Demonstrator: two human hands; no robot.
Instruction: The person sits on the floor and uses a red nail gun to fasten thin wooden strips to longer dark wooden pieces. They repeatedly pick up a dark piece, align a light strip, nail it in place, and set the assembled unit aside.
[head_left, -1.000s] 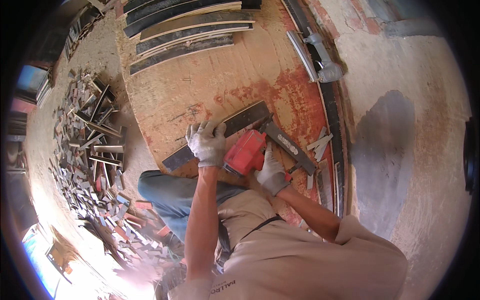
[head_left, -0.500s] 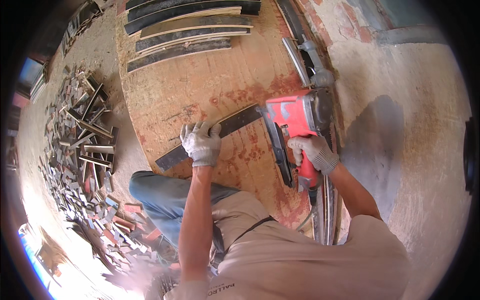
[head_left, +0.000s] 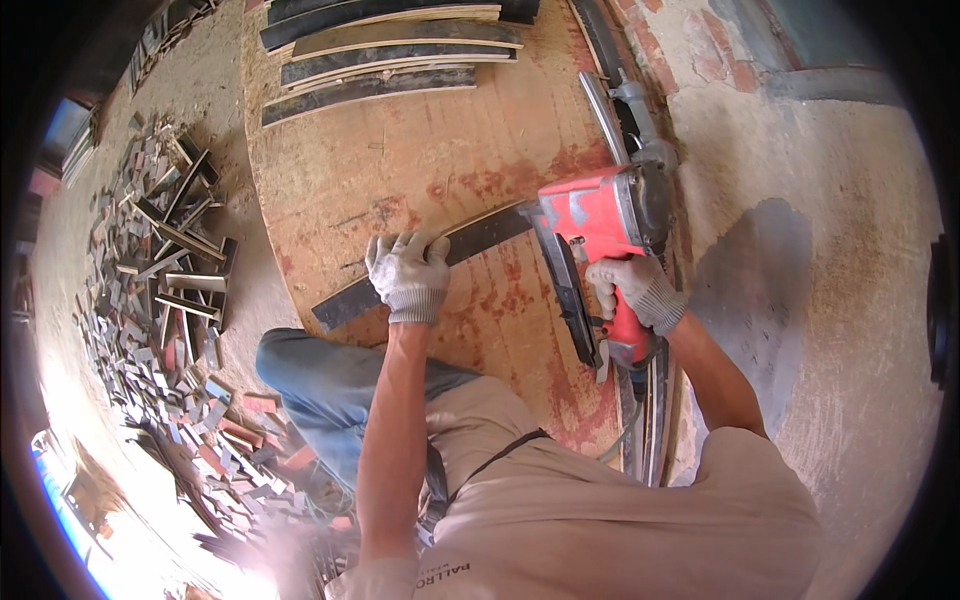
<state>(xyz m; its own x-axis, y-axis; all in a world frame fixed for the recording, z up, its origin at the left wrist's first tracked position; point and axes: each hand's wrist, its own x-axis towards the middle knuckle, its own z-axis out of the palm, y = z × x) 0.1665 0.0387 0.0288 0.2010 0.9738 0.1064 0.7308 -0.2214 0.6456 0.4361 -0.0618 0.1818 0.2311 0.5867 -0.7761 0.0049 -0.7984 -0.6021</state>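
Left hand (head_left: 408, 275), gloved, pressed flat on a dark curved strip (head_left: 420, 268), fingers spread over its top edge, pinning it to the round wooden board (head_left: 420, 170). Strip lying across the board's middle, running from near the lower left edge up toward the right edge. Right hand (head_left: 632, 290), gloved too, clenched around the handle of a red power saw (head_left: 598, 225). Saw sitting at the board's right edge, its body meeting the strip's right end. More dark strips (head_left: 385, 45) stacked along the board's far edge. Heap of small offcuts (head_left: 165, 290) on the ground beyond the left edge.
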